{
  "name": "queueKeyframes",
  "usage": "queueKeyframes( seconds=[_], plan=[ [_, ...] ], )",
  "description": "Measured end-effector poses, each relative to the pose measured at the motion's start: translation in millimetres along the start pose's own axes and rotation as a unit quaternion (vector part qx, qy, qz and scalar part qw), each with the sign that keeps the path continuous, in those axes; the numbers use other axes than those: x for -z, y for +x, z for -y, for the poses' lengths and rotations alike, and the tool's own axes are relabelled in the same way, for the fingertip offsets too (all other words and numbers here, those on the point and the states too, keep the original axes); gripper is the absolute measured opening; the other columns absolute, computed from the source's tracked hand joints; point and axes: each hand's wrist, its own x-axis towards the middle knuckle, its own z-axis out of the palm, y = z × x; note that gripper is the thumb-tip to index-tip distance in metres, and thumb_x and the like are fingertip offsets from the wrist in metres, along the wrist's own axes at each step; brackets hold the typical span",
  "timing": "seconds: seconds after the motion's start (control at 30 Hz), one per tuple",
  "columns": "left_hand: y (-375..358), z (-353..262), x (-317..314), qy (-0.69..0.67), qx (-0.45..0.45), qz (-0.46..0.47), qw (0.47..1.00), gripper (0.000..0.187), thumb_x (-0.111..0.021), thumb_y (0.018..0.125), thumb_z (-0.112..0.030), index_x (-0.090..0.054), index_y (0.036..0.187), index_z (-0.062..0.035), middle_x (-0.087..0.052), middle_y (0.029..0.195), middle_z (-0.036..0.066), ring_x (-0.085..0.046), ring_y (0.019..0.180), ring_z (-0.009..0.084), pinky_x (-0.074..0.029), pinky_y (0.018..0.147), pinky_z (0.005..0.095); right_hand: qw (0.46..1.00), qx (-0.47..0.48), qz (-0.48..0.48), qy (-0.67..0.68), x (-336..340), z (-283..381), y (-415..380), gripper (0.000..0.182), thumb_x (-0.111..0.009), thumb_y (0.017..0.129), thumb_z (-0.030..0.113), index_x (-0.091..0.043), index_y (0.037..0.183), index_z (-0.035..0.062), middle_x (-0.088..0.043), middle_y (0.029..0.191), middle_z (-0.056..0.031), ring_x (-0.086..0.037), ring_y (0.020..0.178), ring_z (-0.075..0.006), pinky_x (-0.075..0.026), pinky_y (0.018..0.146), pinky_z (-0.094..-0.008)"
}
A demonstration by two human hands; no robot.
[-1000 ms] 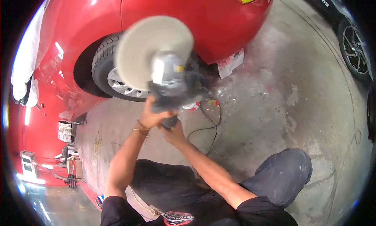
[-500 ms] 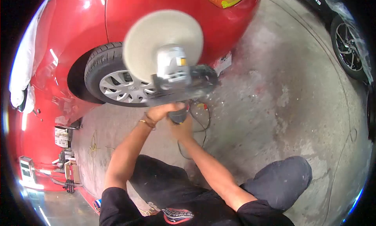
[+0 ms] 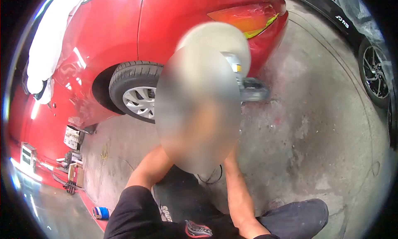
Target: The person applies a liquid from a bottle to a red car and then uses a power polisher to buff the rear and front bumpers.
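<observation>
A blurred oval patch covers both of my hands and the middle of a power polisher [image 3: 253, 90]. My left forearm [image 3: 151, 166] and my right forearm [image 3: 239, 183] run up into this patch, so my fingers and their grip are hidden. Above and right of the blur, the round, pale pad [image 3: 236, 38] shows in front of the red car's rear side [image 3: 178, 19], below the orange tail light [image 3: 242, 17]. Whether the pad touches the paint I cannot tell.
The car's rear wheel [image 3: 139, 100] is left of the blur. A dark vehicle [image 3: 340, 19] with plastic sheeting stands at the right. A cable [image 3: 215, 179] lies on the concrete floor [image 3: 290, 156]. A lamp [image 3: 28, 156] and a blue can [image 3: 100, 213] are at the left.
The polisher and its pad have moved right, toward the tail light. The view has shifted, and the blurred patch now covers my hands, which were together at the tool before.
</observation>
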Motion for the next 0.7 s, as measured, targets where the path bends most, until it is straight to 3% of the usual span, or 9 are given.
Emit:
queueKeyframes(
  seconds=[0.1,0.23,0.37,0.5,0.53,0.6,0.63,0.67,0.7],
  plan=[
    [-23,-12,44,-0.025,-0.035,-0.005,0.999,0.063,-0.083,0.082,-0.026,-0.063,0.135,0.0005,-0.074,0.12,0.016,-0.074,0.107,0.0284,-0.06,0.095,0.0433,0.995,0.038,0.094,-0.004,-20,18,6,0.048,-0.088,0.081,0.022,-0.075,0.123,0.0028,-0.081,0.111,-0.023,-0.08,0.106,-0.0379,-0.061,0.09,-0.0481],
    [-40,-26,90,-0.047,-0.097,-0.045,0.993,0.073,-0.081,0.083,-0.039,-0.056,0.141,-0.0037,-0.072,0.118,0.017,-0.074,0.108,0.0314,-0.061,0.096,0.0444,0.986,0.071,0.127,-0.077,-50,48,13,0.053,-0.088,0.079,0.025,-0.073,0.125,0.0023,-0.08,0.108,-0.0251,-0.077,0.106,-0.0441,-0.061,0.091,-0.0509],
    [-50,-21,73,-0.076,-0.107,-0.111,0.985,0.078,-0.079,0.084,-0.045,-0.05,0.148,-0.0122,-0.069,0.116,0.018,-0.072,0.111,0.0318,-0.06,0.095,0.0462,0.983,0.07,0.128,-0.111,-39,63,7,0.056,-0.088,0.078,0.027,-0.073,0.125,0.0016,-0.078,0.106,-0.026,-0.076,0.104,-0.0463,-0.06,0.089,-0.0515],
    [-37,3,49,-0.021,-0.065,-0.021,0.997,0.07,-0.08,0.085,-0.039,-0.057,0.141,-0.0044,-0.073,0.119,0.018,-0.073,0.108,0.0319,-0.059,0.098,0.0469,0.992,0.087,0.059,-0.074,-17,14,3,0.049,-0.088,0.078,0.024,-0.074,0.121,0.0028,-0.079,0.103,-0.0239,-0.076,0.1,-0.0471,-0.059,0.088,-0.052],
    [-33,3,29,-0.052,-0.04,-0.021,0.998,0.058,-0.079,0.088,-0.029,-0.062,0.134,0.001,-0.075,0.116,0.017,-0.074,0.108,0.0294,-0.059,0.097,0.0456,0.995,0.077,0.033,-0.061,-11,-4,3,0.047,-0.088,0.078,0.023,-0.074,0.119,0.0027,-0.08,0.101,-0.0216,-0.077,0.097,-0.0445,-0.06,0.086,-0.0507],
    [-16,14,-1,-0.053,-0.005,-0.005,0.999,0.049,-0.082,0.088,-0.022,-0.07,0.129,0.0018,-0.076,0.115,0.011,-0.071,0.107,0.0223,-0.056,0.098,0.0403,0.997,0.064,-0.017,-0.036,9,-29,7,0.044,-0.089,0.078,0.021,-0.074,0.115,0.0024,-0.08,0.098,-0.017,-0.078,0.091,-0.0393,-0.06,0.083,-0.0482],
    [-4,23,-9,-0.006,0.03,0.005,1.0,0.047,-0.086,0.086,-0.02,-0.071,0.125,0.001,-0.075,0.115,0.008,-0.07,0.107,0.0199,-0.057,0.095,0.0388,0.999,0.039,-0.006,0.003,23,-35,10,0.034,-0.086,0.083,0.016,-0.074,0.111,0.002,-0.079,0.096,-0.0115,-0.076,0.086,-0.029,-0.059,0.079,-0.0433],
    [9,28,-32,0.003,-0.019,-0.011,1.0,0.052,-0.085,0.086,-0.016,-0.067,0.131,0.0034,-0.074,0.115,0.01,-0.072,0.106,0.0231,-0.06,0.092,0.0415,0.999,0.013,0.01,0.042,35,-36,12,0.024,-0.083,0.087,0.012,-0.074,0.108,0.0017,-0.077,0.094,-0.006,-0.074,0.081,-0.0186,-0.058,0.075,-0.0383],
    [16,18,-43,0.03,0.031,0.036,0.998,0.058,-0.087,0.085,-0.018,-0.065,0.134,0.0027,-0.072,0.118,0.008,-0.07,0.109,0.0215,-0.058,0.095,0.0399,0.998,-0.013,0.005,0.057,46,-39,13,0.02,-0.082,0.088,0.01,-0.073,0.104,0.0029,-0.075,0.091,-0.0046,-0.072,0.077,-0.0174,-0.056,0.072,-0.0372]
  ],
)
